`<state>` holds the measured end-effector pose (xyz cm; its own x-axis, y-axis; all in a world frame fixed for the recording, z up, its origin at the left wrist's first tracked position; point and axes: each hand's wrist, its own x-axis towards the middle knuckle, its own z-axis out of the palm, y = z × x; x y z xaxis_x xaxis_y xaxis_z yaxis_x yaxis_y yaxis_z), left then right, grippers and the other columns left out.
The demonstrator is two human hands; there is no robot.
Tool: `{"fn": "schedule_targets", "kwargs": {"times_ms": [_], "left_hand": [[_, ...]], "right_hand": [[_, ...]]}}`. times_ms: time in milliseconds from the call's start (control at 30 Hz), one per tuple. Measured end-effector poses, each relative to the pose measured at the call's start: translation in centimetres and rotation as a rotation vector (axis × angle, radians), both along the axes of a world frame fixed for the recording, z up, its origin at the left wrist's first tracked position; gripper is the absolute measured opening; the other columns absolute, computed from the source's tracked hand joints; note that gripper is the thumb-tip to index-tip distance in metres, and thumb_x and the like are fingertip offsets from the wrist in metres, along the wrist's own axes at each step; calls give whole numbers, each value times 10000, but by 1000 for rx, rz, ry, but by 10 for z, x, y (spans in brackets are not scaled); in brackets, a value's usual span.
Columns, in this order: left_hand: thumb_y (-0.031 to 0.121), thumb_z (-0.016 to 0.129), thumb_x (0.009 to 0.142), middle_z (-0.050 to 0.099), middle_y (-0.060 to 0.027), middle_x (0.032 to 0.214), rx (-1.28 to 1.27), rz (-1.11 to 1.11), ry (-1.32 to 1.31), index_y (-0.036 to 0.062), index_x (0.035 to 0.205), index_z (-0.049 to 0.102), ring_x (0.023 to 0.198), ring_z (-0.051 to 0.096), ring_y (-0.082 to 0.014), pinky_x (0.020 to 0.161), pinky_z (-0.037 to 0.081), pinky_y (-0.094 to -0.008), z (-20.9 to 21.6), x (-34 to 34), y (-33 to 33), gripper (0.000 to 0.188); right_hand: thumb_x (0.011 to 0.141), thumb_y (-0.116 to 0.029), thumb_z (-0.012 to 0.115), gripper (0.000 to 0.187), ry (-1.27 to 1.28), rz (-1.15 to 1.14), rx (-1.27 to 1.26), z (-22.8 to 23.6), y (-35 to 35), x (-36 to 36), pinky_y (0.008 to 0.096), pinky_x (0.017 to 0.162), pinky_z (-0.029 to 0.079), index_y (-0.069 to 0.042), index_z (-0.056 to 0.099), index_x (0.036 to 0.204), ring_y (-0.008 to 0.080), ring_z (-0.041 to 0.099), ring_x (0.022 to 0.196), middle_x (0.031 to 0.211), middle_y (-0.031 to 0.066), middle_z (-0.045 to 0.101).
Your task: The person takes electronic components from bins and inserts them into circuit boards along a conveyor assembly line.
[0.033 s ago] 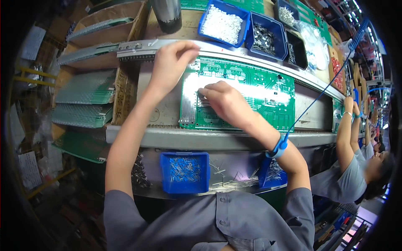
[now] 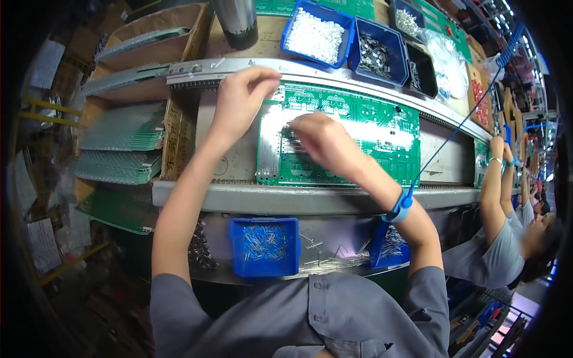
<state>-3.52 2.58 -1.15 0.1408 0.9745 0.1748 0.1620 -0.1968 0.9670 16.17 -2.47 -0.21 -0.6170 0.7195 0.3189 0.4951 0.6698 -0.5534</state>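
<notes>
Green circuit board (image 2: 376, 158): lies flat between the far rail (image 2: 334, 79) and the near rail (image 2: 310, 200), glare across its middle.
Left hand (image 2: 236, 104): at the board's upper left corner, thumb and forefinger partly bent with a gap between them; whether the tips hold anything, I cannot tell.
Right hand (image 2: 327, 142): above the board's left half, fingers curled inward and bunched — I cannot tell whether they grip a part or touch the board.
Right wrist: a blue strap (image 2: 401, 207) with a blue cord (image 2: 444, 150) running up to the right.
Near side: a blue tray (image 2: 265, 268) of leaded parts, with loose leaded pieces (image 2: 337, 261) to its right.
Far side: a blue bin (image 2: 348, 43) of white parts beside a dark blue bin (image 2: 373, 79) of dark parts.
Left: a cardboard rack (image 2: 173, 140) holding stacked boards (image 2: 122, 126).
Right: a co-worker in grey (image 2: 502, 259), arms raised to the line.
</notes>
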Motion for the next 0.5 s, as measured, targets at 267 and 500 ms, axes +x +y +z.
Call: {"fn": "schedule_targets", "kwargs": {"times_ms": [267, 500], "left_hand": [[-8, 603, 813, 660, -48, 811, -88, -26, -73, -34, 920, 666, 693, 615, -89, 634, 491, -214, -22, -10, -25, 127], [-9, 568, 853, 620, -54, 935, -35, -14, 24, -22, 990, 662, 768, 622, -106, 658, 498, -223, -15, -11, -28, 167]], "right_hand": [[785, -11, 581, 189, -117, -381, 298, 27, 113, 12, 405, 708, 502, 3, 658, 957, 359, 631, 771, 837, 191, 649], [758, -24, 596, 152, -212, -405, 222, 26, 153, 9, 397, 725, 516, 7, 688, 876, 346, 650, 785, 814, 205, 658]]}}
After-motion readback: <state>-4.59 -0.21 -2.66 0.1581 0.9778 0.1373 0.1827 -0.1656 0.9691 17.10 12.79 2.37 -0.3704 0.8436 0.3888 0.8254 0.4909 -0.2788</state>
